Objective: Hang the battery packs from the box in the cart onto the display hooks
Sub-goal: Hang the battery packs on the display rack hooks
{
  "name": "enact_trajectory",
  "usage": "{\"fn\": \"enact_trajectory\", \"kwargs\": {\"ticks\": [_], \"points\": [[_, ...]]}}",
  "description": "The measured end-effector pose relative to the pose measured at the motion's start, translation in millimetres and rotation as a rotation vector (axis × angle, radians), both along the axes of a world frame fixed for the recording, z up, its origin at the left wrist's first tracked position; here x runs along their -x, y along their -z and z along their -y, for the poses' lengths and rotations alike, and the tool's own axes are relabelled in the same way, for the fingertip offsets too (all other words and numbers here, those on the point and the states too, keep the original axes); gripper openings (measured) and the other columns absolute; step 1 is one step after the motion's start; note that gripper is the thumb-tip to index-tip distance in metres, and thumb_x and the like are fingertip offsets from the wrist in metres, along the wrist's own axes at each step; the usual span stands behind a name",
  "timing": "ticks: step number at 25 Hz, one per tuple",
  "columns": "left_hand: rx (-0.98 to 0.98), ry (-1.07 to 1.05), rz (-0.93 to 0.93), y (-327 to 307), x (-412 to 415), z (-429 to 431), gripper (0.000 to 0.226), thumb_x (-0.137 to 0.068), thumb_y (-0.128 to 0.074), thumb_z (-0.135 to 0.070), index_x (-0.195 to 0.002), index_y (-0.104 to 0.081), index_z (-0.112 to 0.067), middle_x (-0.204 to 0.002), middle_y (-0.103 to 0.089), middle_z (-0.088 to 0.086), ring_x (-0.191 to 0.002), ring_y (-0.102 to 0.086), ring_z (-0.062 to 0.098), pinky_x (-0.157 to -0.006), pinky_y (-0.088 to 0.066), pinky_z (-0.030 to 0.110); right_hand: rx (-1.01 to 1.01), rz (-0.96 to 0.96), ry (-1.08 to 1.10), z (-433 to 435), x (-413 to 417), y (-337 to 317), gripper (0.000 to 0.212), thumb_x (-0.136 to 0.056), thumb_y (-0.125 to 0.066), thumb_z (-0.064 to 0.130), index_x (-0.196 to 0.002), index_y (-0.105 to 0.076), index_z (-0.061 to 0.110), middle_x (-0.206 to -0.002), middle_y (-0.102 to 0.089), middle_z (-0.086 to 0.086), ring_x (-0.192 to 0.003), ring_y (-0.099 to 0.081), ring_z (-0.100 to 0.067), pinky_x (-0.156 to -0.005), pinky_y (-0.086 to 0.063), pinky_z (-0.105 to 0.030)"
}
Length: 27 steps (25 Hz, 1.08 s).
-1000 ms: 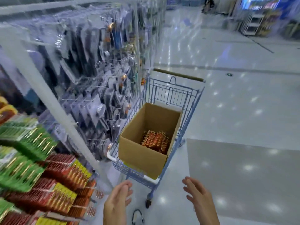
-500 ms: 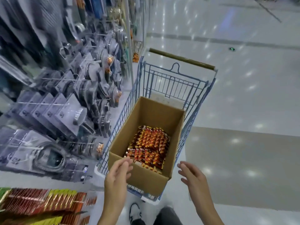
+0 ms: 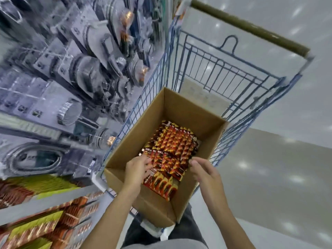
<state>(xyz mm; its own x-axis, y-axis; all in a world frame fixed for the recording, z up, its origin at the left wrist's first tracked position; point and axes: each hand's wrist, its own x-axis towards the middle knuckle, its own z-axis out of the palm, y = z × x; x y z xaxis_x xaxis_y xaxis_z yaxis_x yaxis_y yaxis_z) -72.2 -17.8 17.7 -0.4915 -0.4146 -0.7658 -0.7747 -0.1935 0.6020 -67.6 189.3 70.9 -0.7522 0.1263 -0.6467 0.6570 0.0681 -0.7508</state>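
From the head camera, a brown cardboard box [image 3: 179, 108] sits inside a blue wire shopping cart [image 3: 149, 97] in the middle of the frame. Shiny red and orange battery packs [image 3: 172, 141] lie flat in rows on the bottom of the box. The left hand [image 3: 136, 169] reaches in, its fingers [image 3: 146, 163] stretched out on the nearest packs. The right hand [image 3: 204, 171] is at the right edge of the packs with bent fingers; I cannot tell if it grips one. Blurry green and red packs [image 3: 36, 229] hang at the lower left.
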Motion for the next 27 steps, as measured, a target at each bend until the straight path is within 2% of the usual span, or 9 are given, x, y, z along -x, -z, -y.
{"fn": "enact_trajectory", "kwargs": {"ticks": [3,5,9,12,17,21,23,25,27], "points": [[0.393,0.358,0.154,60,37,7,0.028,-0.103,-0.056,-0.022,-0.124,-0.066,-0.006,-0.118,-0.072,0.011,-0.111,-0.068,0.031,-0.097,-0.054,0.043,-0.002,0.028,0.002,-2,13,14,0.015,-0.1,-0.064,0.036,-0.111,-0.074,0.033,-0.109,-0.073,0.018,-0.109,-0.066,0.0,-0.1,-0.053,-0.028],[0.564,0.545,0.248,97,52,17,0.03,-0.104,-0.054,-0.019,-0.128,-0.061,-0.002,-0.125,-0.067,0.016,-0.117,-0.064,0.037,-0.098,-0.05,0.043,-0.003,0.054,0.017,-1,20,24,0.013,-0.099,-0.065,0.034,-0.107,-0.075,0.033,-0.105,-0.074,0.02,-0.106,-0.066,0.001,-0.097,-0.053,-0.024],[0.659,0.792,0.408,161,56,40,0.022,-0.102,-0.054,-0.012,-0.12,-0.063,-0.002,-0.124,-0.068,0.022,-0.115,-0.065,0.04,-0.097,-0.054,0.047,0.042,0.106,0.048,4,25,34,0.014,-0.097,-0.065,0.031,-0.107,-0.076,0.03,-0.105,-0.074,0.021,-0.103,-0.065,0.006,-0.097,-0.052,-0.023],[0.678,0.926,0.509,200,49,47,0.025,-0.103,-0.05,-0.008,-0.125,-0.061,-0.004,-0.126,-0.068,0.02,-0.117,-0.066,0.038,-0.097,-0.056,0.046,0.079,0.14,0.049,9,24,38,0.014,-0.096,-0.065,0.028,-0.107,-0.075,0.029,-0.101,-0.074,0.02,-0.099,-0.066,0.007,-0.091,-0.051,-0.021],[0.716,0.926,0.497,230,50,51,0.024,-0.105,-0.044,-0.003,-0.124,-0.058,-0.005,-0.124,-0.068,0.021,-0.114,-0.067,0.037,-0.095,-0.054,0.045,0.082,0.18,0.031,13,22,48,0.017,-0.093,-0.065,0.037,-0.108,-0.073,0.036,-0.106,-0.073,0.024,-0.101,-0.063,0.011,-0.09,-0.052,-0.019],[0.714,0.867,0.446,217,56,50,0.025,-0.104,-0.044,-0.002,-0.111,-0.068,-0.002,-0.115,-0.07,0.02,-0.105,-0.068,0.036,-0.093,-0.054,0.043,0.077,0.192,0.007,14,26,50,0.016,-0.096,-0.064,0.035,-0.109,-0.073,0.037,-0.108,-0.073,0.022,-0.104,-0.063,0.01,-0.091,-0.052,-0.019],[0.697,0.798,0.382,204,62,45,0.023,-0.103,-0.048,-0.007,-0.107,-0.071,-0.004,-0.109,-0.071,0.019,-0.101,-0.068,0.036,-0.09,-0.054,0.043,0.087,0.181,0.001,14,29,48,0.016,-0.097,-0.064,0.032,-0.109,-0.073,0.034,-0.107,-0.073,0.021,-0.103,-0.063,0.009,-0.085,-0.053,-0.016],[0.644,0.708,0.289,186,69,41,0.024,-0.104,-0.049,-0.012,-0.109,-0.072,-0.009,-0.106,-0.073,0.013,-0.098,-0.068,0.033,-0.091,-0.056,0.042,0.108,0.163,0.011,12,34,44,0.016,-0.097,-0.064,0.03,-0.11,-0.074,0.031,-0.105,-0.073,0.018,-0.1,-0.063,0.01,-0.078,-0.053,-0.01],[0.506,0.646,0.207,168,73,38,0.023,-0.106,-0.05,-0.016,-0.114,-0.072,-0.015,-0.106,-0.075,0.005,-0.1,-0.07,0.025,-0.092,-0.057,0.04,0.118,0.15,0.012,10,37,44,0.016,-0.098,-0.064,0.031,-0.111,-0.074,0.03,-0.105,-0.073,0.018,-0.101,-0.063,0.009,-0.076,-0.052,-0.008]]}}
